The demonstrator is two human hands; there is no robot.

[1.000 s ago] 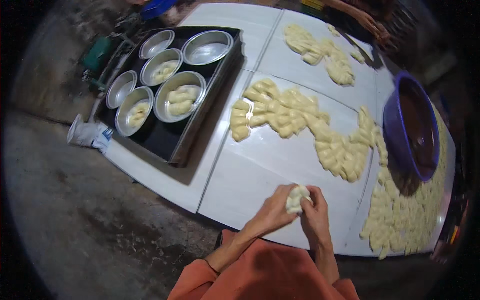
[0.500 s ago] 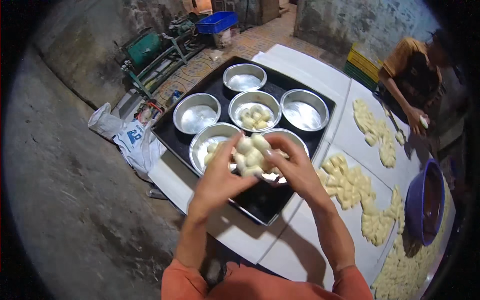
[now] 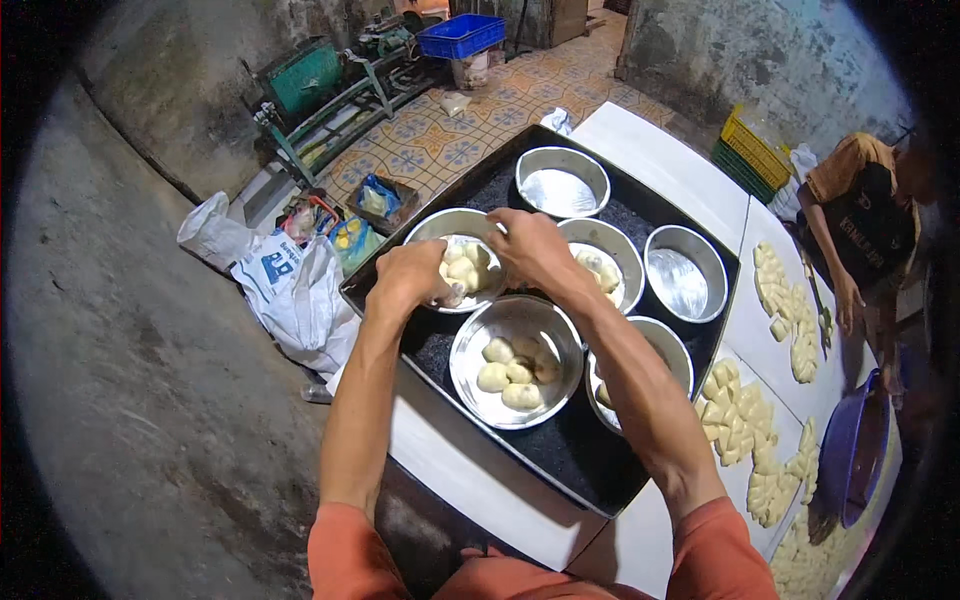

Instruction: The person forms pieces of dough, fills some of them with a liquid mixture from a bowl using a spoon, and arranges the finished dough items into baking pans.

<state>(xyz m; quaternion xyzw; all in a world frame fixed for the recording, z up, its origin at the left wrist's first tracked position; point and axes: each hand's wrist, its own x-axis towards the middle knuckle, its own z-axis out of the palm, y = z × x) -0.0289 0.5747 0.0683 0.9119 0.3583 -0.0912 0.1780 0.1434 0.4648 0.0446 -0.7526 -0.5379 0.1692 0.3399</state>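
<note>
Both of my hands are at a round metal pan [image 3: 440, 224] on the left of the black tray [image 3: 560, 470]. My left hand [image 3: 408, 272] curls over the pan's left side, fingers against a cluster of pale dough balls [image 3: 463, 262]. My right hand [image 3: 530, 250] bends over the right side, its fingertips partly hidden, so what they grip is unclear. A nearer pan [image 3: 500, 396] holds several dough balls, as do pans beside it. A pan [image 3: 559, 190] at the back and one [image 3: 678, 278] at the right hold no dough.
Cut dough [image 3: 735, 420] lies on the white table [image 3: 640, 140], near a purple basin [image 3: 850, 450]. A person [image 3: 860, 220] stands at the right. White sacks [image 3: 285, 290] lie at the left; green machinery [image 3: 305, 80], a blue crate [image 3: 460, 38] and yellow crates [image 3: 750, 150] are behind.
My hands have moved from the table to the tray, then farther forward, bringing the dough cluster down into the left pan. The view has swung toward the tray and room.
</note>
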